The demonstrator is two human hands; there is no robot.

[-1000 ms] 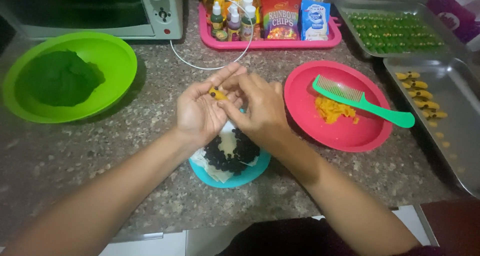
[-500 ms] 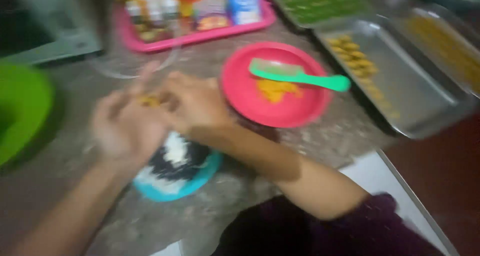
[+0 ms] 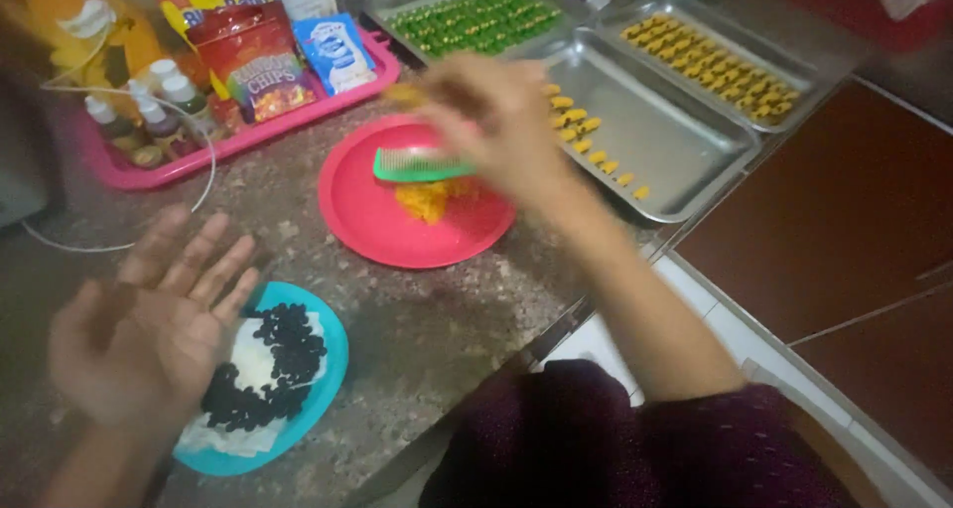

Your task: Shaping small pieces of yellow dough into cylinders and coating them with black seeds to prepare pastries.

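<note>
Right hand (image 3: 501,121) pinched small yellow piece (image 3: 405,94) at fingertips, above red plate (image 3: 367,220) near tray (image 3: 675,141); motion-blurred. Piece looked soft, light, easily squashed: hold lightly by sides. Left hand (image 3: 149,319) spread, empty, over blue plate (image 3: 328,369). Speckled stone tabletop (image 3: 437,329), crowded; dim room.

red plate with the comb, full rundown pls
The red plate is round, shallow, plastic-looking, and lies flat on the speckled stone counter, between the pink tray and the nearer metal baking tray. A small heap of orange dough sits near its middle. A green comb lies across its upper part, its far end hidden behind the blurred right hand above it.
</note>
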